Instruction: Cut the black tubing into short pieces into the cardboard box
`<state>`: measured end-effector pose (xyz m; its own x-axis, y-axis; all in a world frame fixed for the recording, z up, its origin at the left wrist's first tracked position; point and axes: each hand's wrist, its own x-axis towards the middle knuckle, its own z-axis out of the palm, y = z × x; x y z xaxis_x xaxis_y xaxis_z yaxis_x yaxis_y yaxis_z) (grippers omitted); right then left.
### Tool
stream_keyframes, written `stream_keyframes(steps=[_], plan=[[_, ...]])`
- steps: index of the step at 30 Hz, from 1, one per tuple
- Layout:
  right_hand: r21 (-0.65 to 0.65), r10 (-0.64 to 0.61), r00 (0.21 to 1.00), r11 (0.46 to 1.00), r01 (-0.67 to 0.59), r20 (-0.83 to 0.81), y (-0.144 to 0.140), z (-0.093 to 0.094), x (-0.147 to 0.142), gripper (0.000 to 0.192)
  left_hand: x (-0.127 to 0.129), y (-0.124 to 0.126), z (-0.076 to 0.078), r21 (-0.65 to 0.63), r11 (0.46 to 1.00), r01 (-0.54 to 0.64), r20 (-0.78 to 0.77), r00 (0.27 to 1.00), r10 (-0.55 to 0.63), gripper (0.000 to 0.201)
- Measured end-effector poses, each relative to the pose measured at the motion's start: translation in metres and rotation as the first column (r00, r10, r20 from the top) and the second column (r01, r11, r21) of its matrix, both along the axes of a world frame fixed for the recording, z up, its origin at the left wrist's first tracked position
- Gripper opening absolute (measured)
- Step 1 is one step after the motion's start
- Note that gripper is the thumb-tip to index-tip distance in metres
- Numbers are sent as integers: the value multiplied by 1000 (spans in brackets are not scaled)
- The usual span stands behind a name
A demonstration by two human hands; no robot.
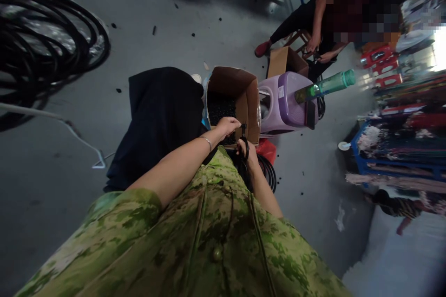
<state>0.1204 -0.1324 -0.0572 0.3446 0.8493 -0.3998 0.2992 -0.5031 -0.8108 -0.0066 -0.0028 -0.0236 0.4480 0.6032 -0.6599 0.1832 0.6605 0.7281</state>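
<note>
My left hand (228, 126), with a thin bracelet at the wrist, reaches over an open cardboard box (253, 102). Its fingertips are pinched together at a small dark piece (243, 126), whose kind I cannot make out. Just below, near the box's front edge, my right hand (249, 154) is closed around the black loop handles of scissors (246, 146). The scissor blades point up toward the left fingertips and hardly show. Many small black pieces (221, 107) lie in the bottom of the box.
Right of the box stands a purple and white stool (292, 102) carrying a green bottle (334, 84) and a dark phone-like object (310, 116). A seated co-worker (315, 23) handles something behind it. Black tubing coils (101, 41) lie left; another coil (270, 174) sits beside my right arm.
</note>
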Motion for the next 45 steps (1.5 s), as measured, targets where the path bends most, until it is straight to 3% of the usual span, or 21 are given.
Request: stream_keyframes(steps=[9, 16, 26, 45], plan=[[-58, -129, 987, 991, 124, -100, 4, -6, -1, 51, -2, 0, 0, -35, 997, 64, 34, 997, -63, 10], [33, -46, 991, 999, 42, 126, 1, -18, -4, 50, 0, 2, -5, -29, 999, 45, -9, 999, -46, 8], [71, -74, 962, 996, 57, 262, -1, -34, -2, 49, 0, 2, -5, -8, 1000, 20, 1, 1000, -20, 5], [52, -76, 961, 997, 65, 267, 0, -30, -6, 52, 1, 3, -10, 22, 999, 32, -22, 999, -32, 8]])
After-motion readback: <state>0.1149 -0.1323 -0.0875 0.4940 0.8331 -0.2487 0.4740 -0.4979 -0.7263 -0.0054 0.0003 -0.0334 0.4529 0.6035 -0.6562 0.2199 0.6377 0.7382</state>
